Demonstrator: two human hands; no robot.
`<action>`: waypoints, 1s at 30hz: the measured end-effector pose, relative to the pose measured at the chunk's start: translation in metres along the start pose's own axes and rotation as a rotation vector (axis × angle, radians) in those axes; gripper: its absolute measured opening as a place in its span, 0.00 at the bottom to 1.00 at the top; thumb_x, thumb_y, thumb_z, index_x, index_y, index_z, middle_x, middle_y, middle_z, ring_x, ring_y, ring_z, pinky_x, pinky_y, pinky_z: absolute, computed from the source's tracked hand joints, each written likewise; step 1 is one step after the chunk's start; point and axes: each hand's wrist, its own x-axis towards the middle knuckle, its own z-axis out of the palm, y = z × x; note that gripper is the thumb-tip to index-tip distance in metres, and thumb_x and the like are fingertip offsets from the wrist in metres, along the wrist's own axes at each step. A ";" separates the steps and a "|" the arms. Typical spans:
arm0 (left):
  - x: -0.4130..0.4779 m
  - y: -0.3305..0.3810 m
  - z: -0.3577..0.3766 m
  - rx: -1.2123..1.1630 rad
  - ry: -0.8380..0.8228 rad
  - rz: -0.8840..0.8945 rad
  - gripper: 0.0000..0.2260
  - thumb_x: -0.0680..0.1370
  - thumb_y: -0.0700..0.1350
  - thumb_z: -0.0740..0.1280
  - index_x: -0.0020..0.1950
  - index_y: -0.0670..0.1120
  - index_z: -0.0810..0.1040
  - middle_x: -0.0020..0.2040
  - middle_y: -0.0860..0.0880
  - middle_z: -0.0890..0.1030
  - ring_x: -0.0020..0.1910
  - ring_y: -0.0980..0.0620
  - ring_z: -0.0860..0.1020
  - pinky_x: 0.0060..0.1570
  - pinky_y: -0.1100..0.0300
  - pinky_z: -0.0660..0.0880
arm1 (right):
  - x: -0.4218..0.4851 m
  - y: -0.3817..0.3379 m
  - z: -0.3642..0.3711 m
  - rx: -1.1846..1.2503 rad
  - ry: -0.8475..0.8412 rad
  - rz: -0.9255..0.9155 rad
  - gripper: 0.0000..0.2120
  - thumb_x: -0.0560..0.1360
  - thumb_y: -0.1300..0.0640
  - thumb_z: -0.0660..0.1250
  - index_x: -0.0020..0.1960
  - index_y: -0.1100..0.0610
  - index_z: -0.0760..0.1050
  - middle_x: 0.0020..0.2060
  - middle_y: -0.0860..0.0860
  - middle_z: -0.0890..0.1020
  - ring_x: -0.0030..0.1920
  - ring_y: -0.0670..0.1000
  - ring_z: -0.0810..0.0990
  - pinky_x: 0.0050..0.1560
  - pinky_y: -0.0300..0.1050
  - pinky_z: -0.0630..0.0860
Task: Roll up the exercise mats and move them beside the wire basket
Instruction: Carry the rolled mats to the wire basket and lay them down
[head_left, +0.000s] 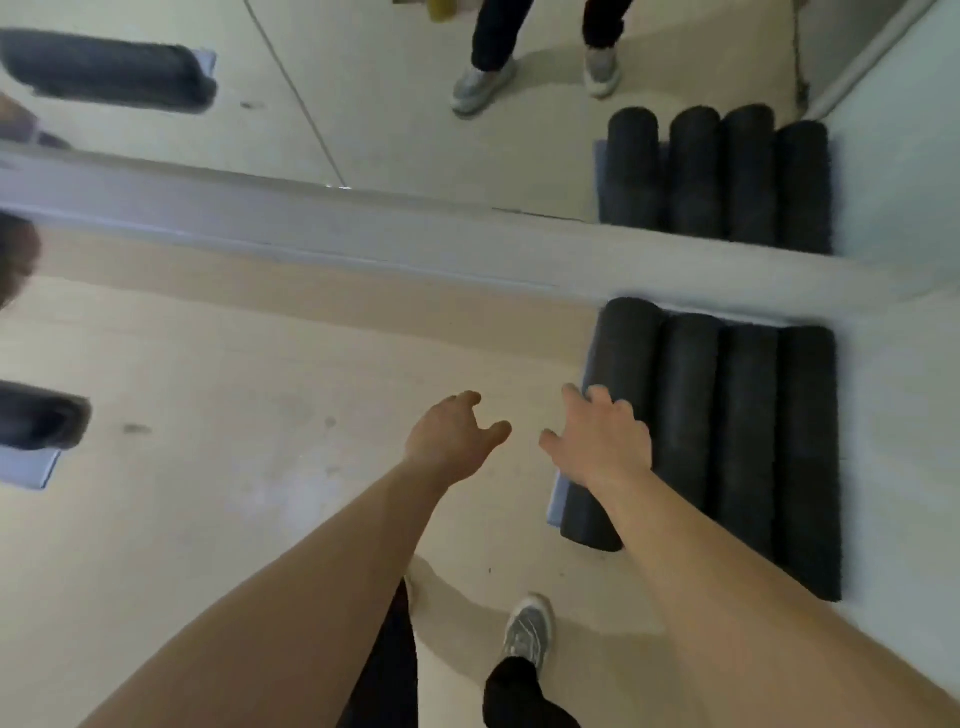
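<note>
Four rolled mats lie side by side on the pale floor at the right, touching one another, with their far ends up against the grey ledge at the foot of a mirror. All four are dark and tightly rolled. The leftmost roll sits slightly askew, and a strip of its blue underside shows along its left edge. A fifth rolled mat lies well apart at the far left, cut off by the frame edge, with a blue flap loose beneath it. The mirror repeats the count: four rolls in a row at the right and one roll at the left. Two bare arms reach forward. The right hand rests on the leftmost roll near its middle, fingers spread wide and laid over the curve of it, not closed round it. The left hand hangs just beside it over bare floor, fingers loosely bent, thumb out, holding nothing and touching no mat. One grey shoe shows below between the arms, and the mirror shows two legs and two shoes. The picture is blurred, so the roll ends cannot be told in detail.
</note>
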 end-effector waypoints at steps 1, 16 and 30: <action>-0.030 -0.015 -0.024 -0.013 0.025 -0.012 0.31 0.80 0.61 0.66 0.79 0.49 0.67 0.75 0.48 0.73 0.72 0.46 0.73 0.67 0.51 0.72 | -0.023 -0.028 -0.020 -0.030 -0.007 -0.051 0.30 0.80 0.39 0.61 0.78 0.49 0.61 0.72 0.54 0.70 0.68 0.60 0.71 0.61 0.57 0.73; -0.399 -0.409 -0.257 -0.415 0.592 -0.532 0.28 0.82 0.58 0.64 0.79 0.48 0.66 0.76 0.48 0.71 0.73 0.46 0.71 0.66 0.50 0.71 | -0.320 -0.542 -0.072 -0.422 -0.068 -0.848 0.33 0.80 0.41 0.62 0.81 0.49 0.59 0.76 0.54 0.65 0.72 0.60 0.68 0.66 0.55 0.69; -0.482 -0.719 -0.351 -0.548 0.627 -0.761 0.28 0.82 0.56 0.63 0.80 0.45 0.64 0.73 0.46 0.72 0.70 0.44 0.72 0.60 0.50 0.74 | -0.400 -0.867 0.010 -0.600 -0.033 -1.081 0.27 0.77 0.43 0.64 0.74 0.50 0.68 0.66 0.53 0.72 0.61 0.60 0.74 0.56 0.53 0.73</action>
